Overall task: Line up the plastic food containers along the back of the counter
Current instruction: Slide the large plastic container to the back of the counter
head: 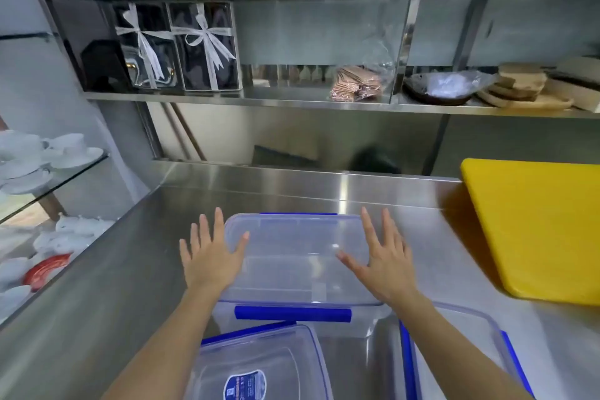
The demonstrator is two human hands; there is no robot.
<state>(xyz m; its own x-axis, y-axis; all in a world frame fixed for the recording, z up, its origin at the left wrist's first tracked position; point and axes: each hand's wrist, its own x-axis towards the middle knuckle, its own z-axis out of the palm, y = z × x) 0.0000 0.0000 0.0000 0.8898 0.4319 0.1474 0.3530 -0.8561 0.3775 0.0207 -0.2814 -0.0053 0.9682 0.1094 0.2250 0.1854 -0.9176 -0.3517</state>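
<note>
You are spreading both hands flat against a clear plastic container (292, 256) in the middle of the steel counter (107, 276).

Your left hand (211, 256) is lying open at the container's left edge, and your right hand (384, 261) is lying open at its right edge; the fingers are splayed, gripping nothing, and the two hands are sitting apart with the lid between them. The container is a see-through rectangular box with rounded corners and blue clips showing on its near and far sides. It is sitting short of the raised back edge of the counter. A second container (259, 364), with a blue label (245, 385) whose print is too small to read, is lying just in front of it, and a third container (454, 354) is lying under your right forearm. A yellow cutting board (535, 227) is resting at the right.
</note>
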